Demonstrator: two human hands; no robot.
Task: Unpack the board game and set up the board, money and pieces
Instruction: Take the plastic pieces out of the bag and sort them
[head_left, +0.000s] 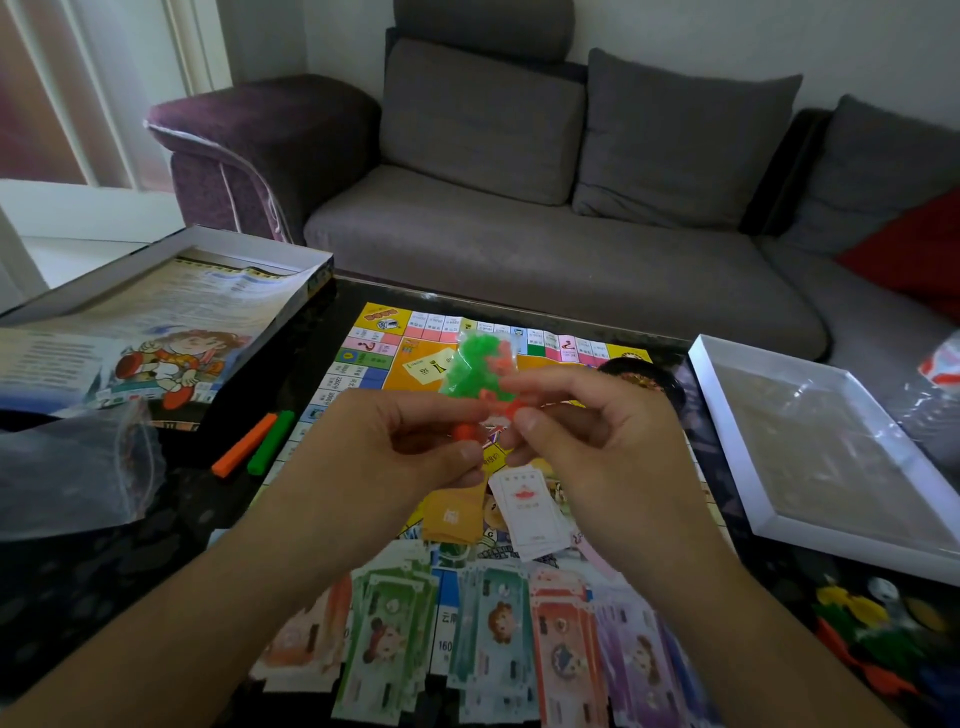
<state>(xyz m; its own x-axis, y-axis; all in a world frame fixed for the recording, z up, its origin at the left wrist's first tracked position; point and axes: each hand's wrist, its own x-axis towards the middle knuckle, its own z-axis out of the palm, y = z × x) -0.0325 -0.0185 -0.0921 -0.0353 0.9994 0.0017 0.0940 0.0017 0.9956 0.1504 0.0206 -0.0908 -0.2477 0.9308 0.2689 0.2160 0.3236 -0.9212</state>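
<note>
Both hands are raised over the colourful game board (374, 364), which lies flat on the dark table. Between them is a small clear bag (475, 366) of green and orange plastic pieces. My left hand (410, 441) pinches the bag's lower edge, and my right hand (582, 421) pinches it from the right. Paper money (498, 639) lies in several coloured stacks along the board's near edge. On the board's middle sit a white card stack (524, 512) and an orange card stack (449, 517). An orange stick (244, 446) and a green stick (271, 441) lie left of the board.
The box lid (156, 322) with a rule sheet in it sits at the back left, and an empty clear bag (78, 467) lies near it. A white box tray (831, 447) stands at the right. Loose coloured pieces (878, 634) lie at the near right. A grey sofa (519, 208) is behind.
</note>
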